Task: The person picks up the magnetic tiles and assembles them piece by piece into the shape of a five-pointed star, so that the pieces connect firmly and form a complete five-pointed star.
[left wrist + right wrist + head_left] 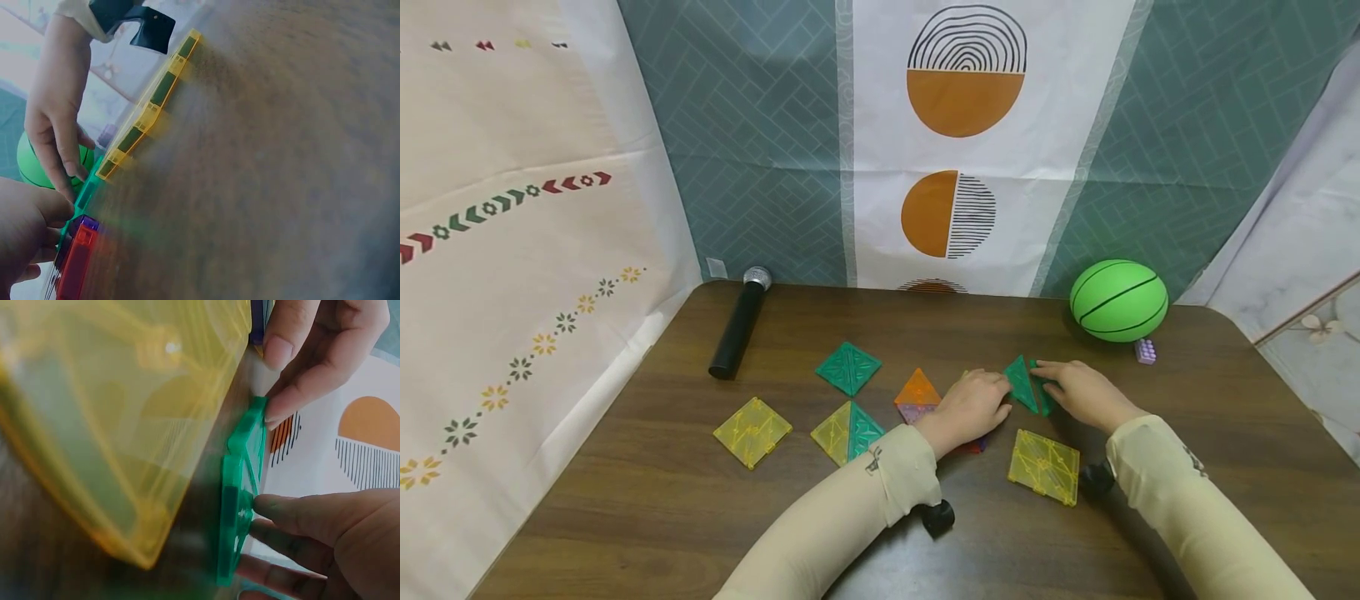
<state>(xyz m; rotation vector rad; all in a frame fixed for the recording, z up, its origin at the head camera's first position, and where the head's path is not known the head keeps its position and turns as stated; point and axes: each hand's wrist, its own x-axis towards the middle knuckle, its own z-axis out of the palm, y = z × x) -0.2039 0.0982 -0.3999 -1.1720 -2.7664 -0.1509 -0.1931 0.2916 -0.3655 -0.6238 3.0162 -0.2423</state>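
Two green triangular magnetic tiles lie close together, with a narrow gap between them in the head view. My left hand reaches over other tiles, its fingertips touching the left green triangle. My right hand pinches the right green triangle between thumb and fingers, partly covering it. Under and beside my left hand are an orange triangle, a purple tile and a red tile, partly hidden. A yellow square tile lies in front of the green pair, large and blurred in the right wrist view.
Left of the hands lie a green square of two triangles, a yellow-and-green square and a yellow square. A microphone lies at back left. A green ball and a small purple brick stand at back right.
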